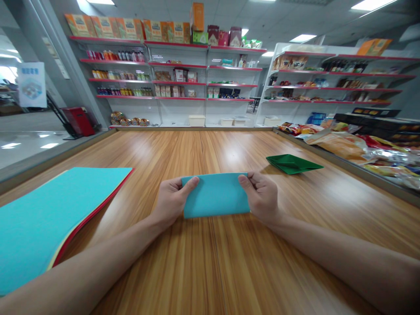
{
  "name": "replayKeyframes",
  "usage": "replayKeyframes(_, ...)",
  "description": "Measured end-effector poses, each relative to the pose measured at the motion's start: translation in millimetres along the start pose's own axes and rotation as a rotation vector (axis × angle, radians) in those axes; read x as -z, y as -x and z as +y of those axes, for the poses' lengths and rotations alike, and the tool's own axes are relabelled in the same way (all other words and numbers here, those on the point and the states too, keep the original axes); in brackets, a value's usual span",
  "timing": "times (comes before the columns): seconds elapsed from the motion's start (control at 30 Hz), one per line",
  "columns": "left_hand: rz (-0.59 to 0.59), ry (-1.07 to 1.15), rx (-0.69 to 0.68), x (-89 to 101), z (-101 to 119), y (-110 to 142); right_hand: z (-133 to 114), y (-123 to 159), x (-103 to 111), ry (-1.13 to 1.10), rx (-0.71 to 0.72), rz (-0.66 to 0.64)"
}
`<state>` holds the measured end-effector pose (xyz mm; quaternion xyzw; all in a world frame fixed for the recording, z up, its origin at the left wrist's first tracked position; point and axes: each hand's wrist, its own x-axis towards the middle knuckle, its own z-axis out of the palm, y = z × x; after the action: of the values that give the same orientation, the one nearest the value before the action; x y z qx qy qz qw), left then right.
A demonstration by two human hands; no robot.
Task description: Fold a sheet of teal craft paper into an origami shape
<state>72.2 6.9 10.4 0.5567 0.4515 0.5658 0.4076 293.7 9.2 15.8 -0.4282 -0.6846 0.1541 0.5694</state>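
A folded light-blue sheet of paper (216, 197) is held up over the middle of the wooden table (183, 271), its broad face toward me. My left hand (173, 197) pinches its left edge, thumb on the near face and fingers curled behind. On the opposite edge, my right hand (262, 194) grips it the same way. Beyond my right hand lies a folded green paper shape (293, 164) with pointed ends. To the left of my left hand rests a stack of large paper sheets (59, 210), light blue on top with yellow and red edges below.
A raised border (197, 129) runs round the table. Bagged snacks (344, 146) and dark boxes (370, 122) lie beyond its right edge. Behind stand white shelves (179, 107) with bottles and packages. A sign (32, 85) and a red box (78, 121) are at the left.
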Motion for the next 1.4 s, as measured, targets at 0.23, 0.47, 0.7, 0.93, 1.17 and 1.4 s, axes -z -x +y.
replayKeyframes(0.23, 0.012, -0.032, 0.013, -0.6, 3.5, 0.6, 0.0, -0.6, -0.7, 0.001, 0.008, 0.002)
replayKeyframes(0.47, 0.011, -0.027, 0.006, -0.7, 2.3, 0.5, 0.7, -0.5, -1.3, 0.018, 0.014, 0.016)
replayKeyframes(0.7, 0.029, -0.060, -0.004, -1.6, 3.9, 1.1, 1.0, -0.3, -0.3, 0.012, 0.010, 0.009)
replayKeyframes(0.93, 0.015, -0.038, -0.015, -0.3, -0.9, -0.2, 0.7, -0.4, 0.1, 0.026, 0.004, 0.011)
replayKeyframes(1.17, 0.001, 0.000, -0.031, -0.3, 1.9, 0.4, 1.3, 0.2, 0.2, 0.005, -0.009, 0.014)
replayKeyframes(1.4, -0.015, 0.068, -0.052, 0.3, 1.4, 0.6, 2.7, -2.8, 0.0, -0.082, -0.046, 0.011)
